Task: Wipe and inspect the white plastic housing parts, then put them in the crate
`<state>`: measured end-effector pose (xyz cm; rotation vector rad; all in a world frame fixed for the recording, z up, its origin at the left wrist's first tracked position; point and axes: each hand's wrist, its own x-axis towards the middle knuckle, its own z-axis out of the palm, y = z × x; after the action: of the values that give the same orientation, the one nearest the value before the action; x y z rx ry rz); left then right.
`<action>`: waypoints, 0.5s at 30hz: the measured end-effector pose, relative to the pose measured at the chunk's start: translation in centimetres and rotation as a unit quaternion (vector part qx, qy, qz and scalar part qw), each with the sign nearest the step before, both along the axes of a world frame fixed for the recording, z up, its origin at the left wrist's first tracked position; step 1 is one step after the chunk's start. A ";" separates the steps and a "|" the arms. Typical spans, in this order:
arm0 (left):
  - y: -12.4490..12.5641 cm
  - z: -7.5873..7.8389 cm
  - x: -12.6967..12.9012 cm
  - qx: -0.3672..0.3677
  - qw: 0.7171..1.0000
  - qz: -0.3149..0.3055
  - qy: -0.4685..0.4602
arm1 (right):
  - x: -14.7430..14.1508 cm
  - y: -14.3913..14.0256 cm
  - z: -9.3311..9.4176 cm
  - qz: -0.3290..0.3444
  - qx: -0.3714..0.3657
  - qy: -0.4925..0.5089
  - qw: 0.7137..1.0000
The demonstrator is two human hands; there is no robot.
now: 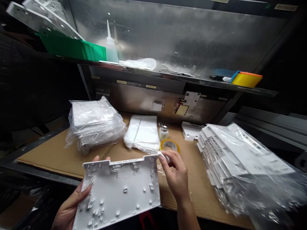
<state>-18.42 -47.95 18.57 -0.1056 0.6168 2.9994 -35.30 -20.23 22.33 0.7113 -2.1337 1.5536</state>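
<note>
Left hand (69, 207), lower left of frame: grip clamped on the left edge of a white plastic panel (120, 191), thumb on its ribbed inner face. Panel held flat above the near edge of the cardboard-covered surface (55, 156), lower centre. Right hand (176, 174) at the panel's upper right corner, fingertips pinched together on a small white wad (164, 156) touching that corner. Yellow tape roll (170, 145) and small bottle (163, 131) just behind. Bagged white panels (240, 166) stacked at right; bagged stack (93, 123) at left.
</note>
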 end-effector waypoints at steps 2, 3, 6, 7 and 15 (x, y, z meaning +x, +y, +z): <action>0.7 0.4 -0.3 -0.032 0.999 0.037 0.016 | -0.8 0.6 -0.5 -0.028 0.031 0.000 0.999; 1.3 0.6 -0.5 -0.057 0.996 0.065 0.015 | -1.1 0.8 -0.6 -0.053 0.040 0.003 0.998; 3.8 2.0 -1.2 -0.112 0.983 0.143 -0.016 | -0.7 0.3 0.6 -0.090 0.014 0.032 0.995; 4.8 2.7 -1.5 -0.114 0.980 0.157 -0.029 | 0.0 -0.3 1.5 -0.074 -0.002 0.050 0.996; 11.5 6.0 -3.8 -0.093 0.983 0.155 -0.020 | 6.4 -6.4 6.5 0.112 -0.057 0.158 0.979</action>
<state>-22.19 -36.50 24.55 -0.2979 0.9567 3.2159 -28.89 -26.65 28.85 1.1084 -1.7670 1.5392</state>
